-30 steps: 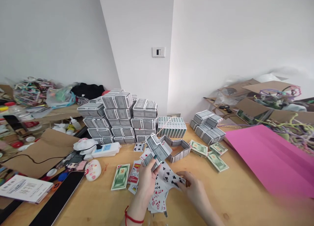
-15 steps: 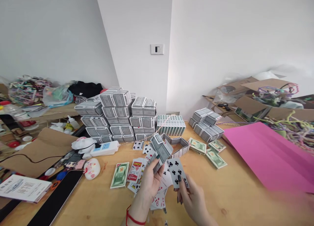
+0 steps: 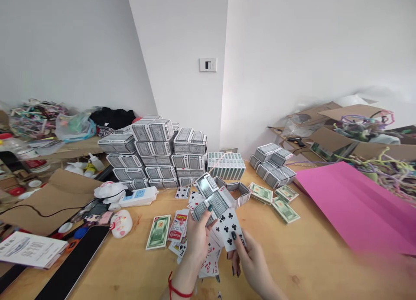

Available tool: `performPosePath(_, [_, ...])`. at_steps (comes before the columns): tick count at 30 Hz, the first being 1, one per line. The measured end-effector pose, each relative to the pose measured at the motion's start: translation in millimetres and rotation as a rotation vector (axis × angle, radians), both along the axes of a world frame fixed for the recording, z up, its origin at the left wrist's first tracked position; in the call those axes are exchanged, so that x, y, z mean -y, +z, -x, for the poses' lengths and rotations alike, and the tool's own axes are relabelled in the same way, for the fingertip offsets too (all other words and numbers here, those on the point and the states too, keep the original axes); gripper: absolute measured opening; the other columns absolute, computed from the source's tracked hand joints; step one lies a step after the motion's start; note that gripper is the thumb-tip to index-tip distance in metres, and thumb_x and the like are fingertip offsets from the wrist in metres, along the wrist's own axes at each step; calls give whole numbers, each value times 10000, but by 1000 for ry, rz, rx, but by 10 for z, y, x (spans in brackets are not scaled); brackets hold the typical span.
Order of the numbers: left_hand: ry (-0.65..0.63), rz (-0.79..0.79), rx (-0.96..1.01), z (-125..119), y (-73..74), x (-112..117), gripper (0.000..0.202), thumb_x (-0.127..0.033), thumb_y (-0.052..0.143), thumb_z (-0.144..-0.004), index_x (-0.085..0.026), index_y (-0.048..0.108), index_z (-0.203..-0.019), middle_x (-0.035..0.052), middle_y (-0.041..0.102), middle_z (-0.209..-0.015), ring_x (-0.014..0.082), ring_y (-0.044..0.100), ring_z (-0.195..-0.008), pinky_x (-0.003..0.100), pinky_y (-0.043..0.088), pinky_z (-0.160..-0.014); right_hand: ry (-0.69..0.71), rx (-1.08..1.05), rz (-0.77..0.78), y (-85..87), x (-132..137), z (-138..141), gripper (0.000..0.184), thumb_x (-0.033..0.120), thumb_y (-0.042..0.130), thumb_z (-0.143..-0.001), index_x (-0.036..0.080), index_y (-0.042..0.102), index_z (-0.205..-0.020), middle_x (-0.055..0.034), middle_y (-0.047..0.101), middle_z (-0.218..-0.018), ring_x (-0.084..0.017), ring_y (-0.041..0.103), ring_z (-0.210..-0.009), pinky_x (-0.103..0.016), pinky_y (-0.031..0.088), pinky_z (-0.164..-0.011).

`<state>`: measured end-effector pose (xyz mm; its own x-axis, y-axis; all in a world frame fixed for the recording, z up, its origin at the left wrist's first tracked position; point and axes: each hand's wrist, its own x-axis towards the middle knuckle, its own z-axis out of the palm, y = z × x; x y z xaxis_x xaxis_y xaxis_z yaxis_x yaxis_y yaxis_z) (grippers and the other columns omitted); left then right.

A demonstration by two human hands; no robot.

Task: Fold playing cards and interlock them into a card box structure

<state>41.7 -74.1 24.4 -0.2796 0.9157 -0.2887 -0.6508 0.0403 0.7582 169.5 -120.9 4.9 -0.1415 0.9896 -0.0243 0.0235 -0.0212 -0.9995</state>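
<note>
My left hand (image 3: pixel 196 237) is closed on a piece of folded playing cards (image 3: pixel 215 202) with grey patterned backs, tilted so its broad faces show. In my right hand (image 3: pixel 251 259), thumb and fingers pinch a club playing card (image 3: pixel 229 224), face up. That card's upper left edge comes close to the folded piece; whether they touch I cannot tell. Loose playing cards (image 3: pixel 209 265) lie spread on the table beneath both hands. Just behind the folded piece stands an open frame of folded cards (image 3: pixel 242 196).
Stacked grey card blocks (image 3: pixel 152 148) stand at the back left, with a smaller stack (image 3: pixel 273 163) right. Green card boxes (image 3: pixel 158 233) lie about the table. A power strip (image 3: pixel 139 197), black tablet-like slab (image 3: pixel 73 265) and pink sheet (image 3: pixel 360 204) flank the work area.
My left hand has turned the folded piece, so its patterned faces lie flatter to view. My right hand has brought the club card slightly left, closer to it.
</note>
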Motion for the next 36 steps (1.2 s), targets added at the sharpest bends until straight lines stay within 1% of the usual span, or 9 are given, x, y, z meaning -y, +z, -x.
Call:
performPosePath(3, [8, -39, -65, -6, 48, 12, 358, -167, 698, -649, -209, 539, -967, 37, 682, -942, 196, 657, -832, 293, 558, -652, 61, -48, 65, -42, -35, -7, 413, 578, 336, -821, 184, 412, -723, 56, 520, -497, -42, 415, -260, -146, 262, -275])
performPosePath(7, [3, -59, -70, -10, 83, 7, 479, -170, 719, -625, -228, 510, -1051, 37, 690, -929, 217, 662, -830, 343, 558, -679, 127, -131, 136, -58, -80, -59, 415, 580, 371, -809, 177, 412, -715, 76, 489, -432, -27, 353, -228, -141, 197, -267])
performPosePath(11, [-7, -76, -61, -1, 80, -5, 481, -166, 724, -621, -208, 507, -1048, 65, 689, -935, 232, 658, -847, 361, 553, -705, 170, -210, 186, -41, -104, -114, 394, 550, 408, -810, 175, 406, -690, 80, 470, -403, -21, 332, -225, -142, 147, -272])
performPosePath(14, [3, -72, -86, 7, 62, -12, 459, -183, 730, -619, -197, 513, -1023, 74, 689, -930, 230, 657, -848, 356, 549, -712, 175, -180, 176, -41, -115, -126, 396, 561, 407, -803, 177, 410, -703, 80, 476, -412, -25, 331, -230, -148, 158, -274])
performPosePath(17, [-6, -63, -174, 12, 25, -14, 430, -210, 740, -610, -184, 528, -982, 78, 687, -930, 232, 657, -841, 358, 541, -723, 164, -106, 134, -35, -129, -126, 422, 597, 388, -788, 180, 424, -733, 87, 469, -418, -30, 321, -232, -153, 180, -275])
performPosePath(23, [-47, -78, -310, 16, -36, 15, 383, -268, 725, -632, -168, 540, -951, 95, 679, -951, 227, 647, -870, 346, 514, -771, 119, -64, 95, 14, -154, -151, 429, 606, 401, -775, 185, 419, -693, 107, 386, -383, -30, 266, -266, -155, 192, -290])
performPosePath(28, [-99, -88, -317, -31, 4, 66, 411, -273, 717, -635, -168, 530, -985, 102, 673, -962, 234, 649, -851, 343, 526, -728, 88, -78, 96, 3, -176, -179, 424, 604, 412, -772, 186, 423, -702, 107, 375, -388, -35, 266, -288, -159, 213, -305])
performPosePath(33, [-118, -84, -319, -81, 78, 98, 360, -260, 735, -606, -170, 552, -903, 64, 696, -857, 214, 660, -779, 294, 527, -664, 73, -64, 80, 5, -198, -190, 429, 620, 411, -761, 194, 407, -703, 93, 435, -415, -41, 321, -262, -161, 212, -289])
performPosePath(36, [-141, -116, -338, -82, 99, 102, 333, -250, 729, -612, -174, 544, -879, 52, 693, -862, 199, 653, -793, 286, 519, -692, 79, -74, 63, 9, -195, -195, 423, 611, 396, -774, 197, 391, -689, 89, 458, -430, -39, 345, -255, -159, 221, -290])
